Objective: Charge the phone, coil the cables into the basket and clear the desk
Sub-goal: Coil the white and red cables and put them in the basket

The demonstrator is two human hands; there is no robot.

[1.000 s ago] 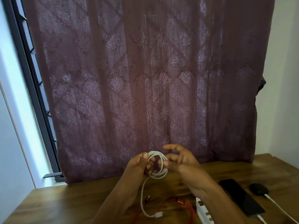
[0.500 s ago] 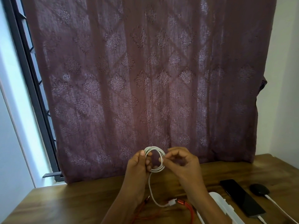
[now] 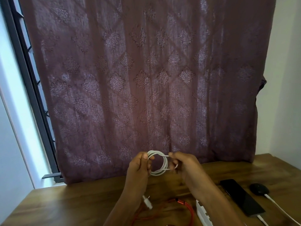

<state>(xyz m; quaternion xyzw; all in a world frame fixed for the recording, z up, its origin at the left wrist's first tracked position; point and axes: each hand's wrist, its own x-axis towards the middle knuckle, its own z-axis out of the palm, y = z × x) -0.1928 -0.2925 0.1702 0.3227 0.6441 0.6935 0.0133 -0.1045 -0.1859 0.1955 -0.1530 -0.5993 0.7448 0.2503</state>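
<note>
From where I stood, both hands were raised in front of the maroon patterned curtain point(image 3: 146, 79), above the wooden counter point(image 3: 73, 204). The left hand point(image 3: 140, 165) gripped one side of a small coil of thin white cable point(image 3: 157, 173), its fingers curled round the loops. The right hand point(image 3: 185, 163), just beside it, pinched a strand at the coil's other side. The cable's white plug point(image 3: 147, 203) showed below the left hand. A red braided cable point(image 3: 187, 209) lay beneath both hands. Right of the right forearm lay a white power strip point(image 3: 202, 214), then a black slab phone point(image 3: 241, 197) with a white lead point(image 3: 261, 219) at its near end.

left hand point(image 3: 138, 165): bare, thumbnail showing | right hand point(image 3: 185, 163): bare | left forearm point(image 3: 128, 201): bare to frame edge | right forearm point(image 3: 211, 198): bare to frame edge
</note>
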